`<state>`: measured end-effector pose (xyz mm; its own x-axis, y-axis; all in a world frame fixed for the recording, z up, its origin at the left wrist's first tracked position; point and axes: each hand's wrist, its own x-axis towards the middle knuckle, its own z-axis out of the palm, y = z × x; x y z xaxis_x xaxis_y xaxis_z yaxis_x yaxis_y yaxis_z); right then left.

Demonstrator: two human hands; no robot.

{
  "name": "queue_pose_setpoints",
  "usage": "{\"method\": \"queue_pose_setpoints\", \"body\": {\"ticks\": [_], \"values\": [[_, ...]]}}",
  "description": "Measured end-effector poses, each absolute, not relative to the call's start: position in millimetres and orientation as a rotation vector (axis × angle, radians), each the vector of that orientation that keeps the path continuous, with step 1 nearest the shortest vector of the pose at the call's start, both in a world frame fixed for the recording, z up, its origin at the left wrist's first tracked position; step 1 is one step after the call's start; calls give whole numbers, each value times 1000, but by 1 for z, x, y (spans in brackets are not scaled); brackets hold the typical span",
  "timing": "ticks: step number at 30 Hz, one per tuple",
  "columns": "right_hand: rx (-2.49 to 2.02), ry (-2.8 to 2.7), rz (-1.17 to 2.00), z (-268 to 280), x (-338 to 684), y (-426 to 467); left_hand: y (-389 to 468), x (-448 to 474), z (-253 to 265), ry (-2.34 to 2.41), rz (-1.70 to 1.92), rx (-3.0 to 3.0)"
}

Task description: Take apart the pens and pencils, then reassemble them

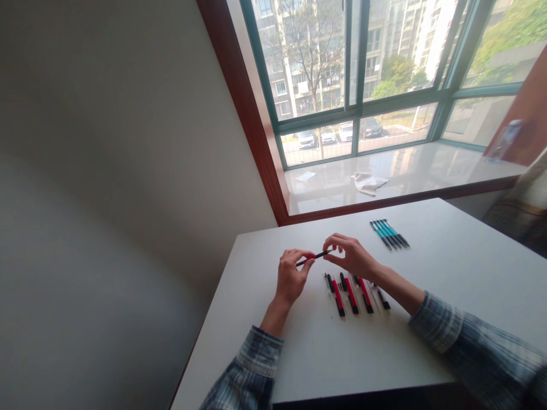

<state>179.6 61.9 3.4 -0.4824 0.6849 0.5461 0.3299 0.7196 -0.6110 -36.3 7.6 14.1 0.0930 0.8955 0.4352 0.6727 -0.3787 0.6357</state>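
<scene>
My left hand (293,277) is closed in a pinch around a red-and-black pen (320,255), which lies nearly level above the white table. At the pen's pointed black end, my right hand (349,255) has its thumb and forefinger curved around the tip; any small part between them is too small to make out. Below my hands is a row of pen parts: red-and-black barrels (351,296), black pieces (330,283) and thin clear refills (356,294). Behind my right hand, several teal-and-black pens (390,234) lie side by side.
The white table (239,341) meets a grey wall (128,171) on the left and a window ledge (329,193) at the back. A white cloth (370,183) and a sheet of paper (305,176) lie on the ledge. A curtain (523,205) hangs at the right.
</scene>
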Motion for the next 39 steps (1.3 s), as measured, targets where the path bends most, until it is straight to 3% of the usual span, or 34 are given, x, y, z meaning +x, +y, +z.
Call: {"method": "queue_pose_setpoints", "body": {"ticks": [17,27,39], "values": [[-886,-2110,550,1,179,61,9,-37,11,1565,1139,2129],[-938,-1823,467,5,185,68,14,-47,10,1731,1467,1931],[-1047,-1518,385,-3,220,83,19,-54,-1,1775,1409,1925]]}}
